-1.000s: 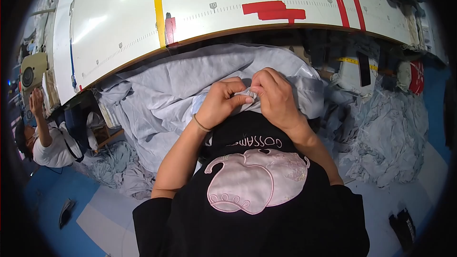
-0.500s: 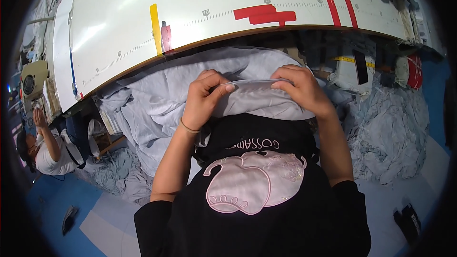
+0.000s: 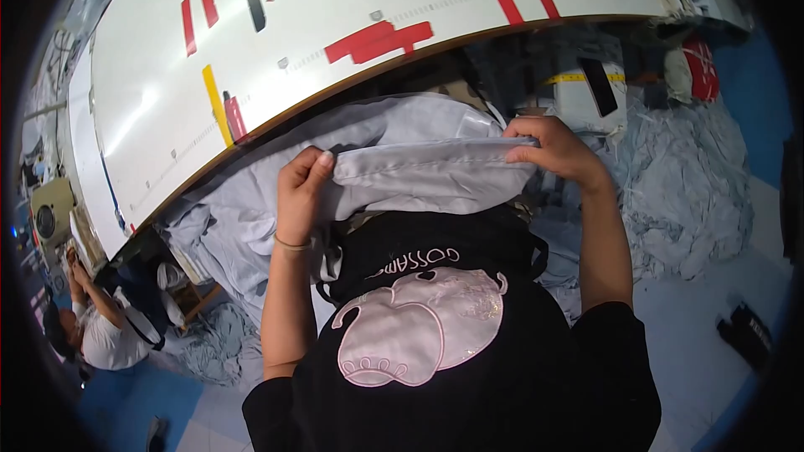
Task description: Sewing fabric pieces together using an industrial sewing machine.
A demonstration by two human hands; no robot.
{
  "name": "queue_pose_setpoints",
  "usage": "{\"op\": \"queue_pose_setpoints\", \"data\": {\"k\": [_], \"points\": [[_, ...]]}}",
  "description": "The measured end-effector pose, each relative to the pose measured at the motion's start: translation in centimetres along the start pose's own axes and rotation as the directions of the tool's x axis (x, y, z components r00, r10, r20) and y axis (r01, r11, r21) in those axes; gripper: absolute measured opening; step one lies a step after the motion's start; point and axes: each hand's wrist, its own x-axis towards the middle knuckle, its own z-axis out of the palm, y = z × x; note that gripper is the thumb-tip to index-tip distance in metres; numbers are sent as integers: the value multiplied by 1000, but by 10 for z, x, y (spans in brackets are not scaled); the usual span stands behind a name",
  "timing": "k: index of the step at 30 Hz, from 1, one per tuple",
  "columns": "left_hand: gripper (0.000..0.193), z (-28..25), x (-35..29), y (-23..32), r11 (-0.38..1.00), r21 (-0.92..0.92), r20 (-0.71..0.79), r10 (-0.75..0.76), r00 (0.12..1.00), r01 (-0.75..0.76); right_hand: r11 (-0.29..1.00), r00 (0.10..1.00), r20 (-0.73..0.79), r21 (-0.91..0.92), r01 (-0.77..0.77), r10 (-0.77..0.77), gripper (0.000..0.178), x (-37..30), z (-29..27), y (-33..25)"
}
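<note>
The left hand (image 3: 299,192) was closed in a pinch, thumb over fingers, at the nine-o'clock end of the pale grey cloth (image 3: 419,188); the right hand (image 3: 554,149), pinched likewise, gripped its three-o'clock end. The hands, together a second earlier, had spread wide, so a long puckered edge lay drawn out straight between them. The cloth hung below the white table (image 3: 289,38) at twelve o'clock; a crumpled fabric heap (image 3: 682,192) sat beyond the right hand, toward four.
</note>
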Motion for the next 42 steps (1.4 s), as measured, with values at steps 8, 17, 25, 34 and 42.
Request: {"op": "queue_pose_setpoints", "data": {"k": [8, 17, 25, 34, 42], "points": [[34, -23, 9, -2, 1000, 5, -126, -12, 992, 13, 997, 998, -54, 77, -7, 12, 20, -25, -6, 53], [33, -26, 13, -14, 1000, -12, -147, -24, 989, 22, 672, 932, -344, 718, 182, 115, 23, -5, 42, 77], [31, -29, 8, -14, 998, -48, -68, 42, 997, -45, 573, 871, -482, 743, 345, 101, 34, 0, 42, 49], [31, -32, -3, -1, 967, 14, 2, 255, 967, -255, 754, 913, -385, 638, 158, 135, 34, -13, 15, 41], [30, -31, -9, 11, 943, 68, 37, 323, 946, -324, 743, 952, -292, 658, 125, 98, 35, -19, 5, 34]]}}
